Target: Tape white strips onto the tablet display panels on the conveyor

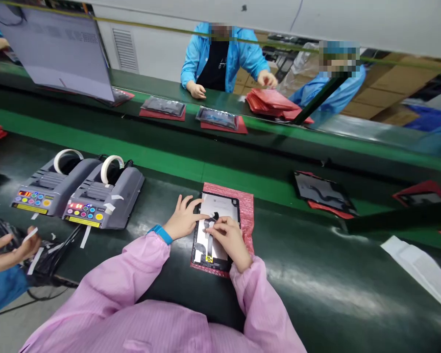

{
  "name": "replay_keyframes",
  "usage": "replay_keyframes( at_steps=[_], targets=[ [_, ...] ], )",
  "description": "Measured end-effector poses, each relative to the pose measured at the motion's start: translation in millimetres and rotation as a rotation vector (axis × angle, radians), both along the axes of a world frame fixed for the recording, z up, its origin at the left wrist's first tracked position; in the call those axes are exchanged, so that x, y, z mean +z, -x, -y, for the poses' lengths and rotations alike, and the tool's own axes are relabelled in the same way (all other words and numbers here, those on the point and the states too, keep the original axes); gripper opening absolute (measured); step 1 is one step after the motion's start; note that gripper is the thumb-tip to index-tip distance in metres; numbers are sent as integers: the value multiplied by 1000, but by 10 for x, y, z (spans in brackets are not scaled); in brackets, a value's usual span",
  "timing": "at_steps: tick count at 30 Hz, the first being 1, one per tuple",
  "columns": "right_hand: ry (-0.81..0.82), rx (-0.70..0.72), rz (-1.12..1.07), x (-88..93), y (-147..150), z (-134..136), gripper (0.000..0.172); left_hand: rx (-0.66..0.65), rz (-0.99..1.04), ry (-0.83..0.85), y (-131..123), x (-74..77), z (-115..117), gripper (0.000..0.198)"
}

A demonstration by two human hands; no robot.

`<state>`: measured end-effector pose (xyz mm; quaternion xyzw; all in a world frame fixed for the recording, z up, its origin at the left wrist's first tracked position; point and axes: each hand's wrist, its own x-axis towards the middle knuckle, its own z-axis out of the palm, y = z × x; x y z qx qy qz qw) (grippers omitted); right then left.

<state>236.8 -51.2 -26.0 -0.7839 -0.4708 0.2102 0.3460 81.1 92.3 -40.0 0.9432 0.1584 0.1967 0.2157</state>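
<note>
head view, lower centre: left hand (185, 218) is lying open on the thin panel (224, 207), steadying it on the pink bubble bag (247, 215); right hand (230, 240) is pinching a small white strip (209, 224) at the panel's middle. it is seeming light, stiff and fragile, best gripped by its edges.

A long dark green tabletop (334, 284) runs left to right, glossy with streaks of overhead light. Just beyond it lies a brighter green belt strip (161, 158), then a second dark bench (150, 90) farther off. The far wall (161, 54) is white, with a louvred vent (125, 49). Cardboard boxes (393, 83) stack up far right. Grey floor (7, 336) shows near left.
</note>
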Motion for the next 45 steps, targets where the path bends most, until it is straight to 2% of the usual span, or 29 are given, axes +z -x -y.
replay_keyframes(
  at_steps=[4,8,17,24,29,34,35,39,45],
  targets=[
    [51,-71,82,-42,-22,-100,45,-9,38,57,-9,-3,3,64],
    [84,-104,140,-78,2,-106,47,-9,-12,32,-12,-8,2,62],
    [54,-135,175,-93,34,-110,49,-18,50,109,-7,-7,0,61],
    [37,-147,184,-132,52,-128,49,-20,31,68,-3,-8,-2,62],
    [16,-146,198,-122,79,-135,46,-6,32,56,132,55,94,65],
    [5,-154,212,-96,117,-118,39,-65,1,40,279,16,265,67],
    [-20,-172,214,-97,116,-119,42,-70,-12,23,290,5,288,67],
    [-113,-264,237,-116,65,-197,74,-68,-3,18,289,-10,317,67],
    [-113,-290,276,-102,-78,-437,69,-103,102,185,283,25,286,62]
  ],
)
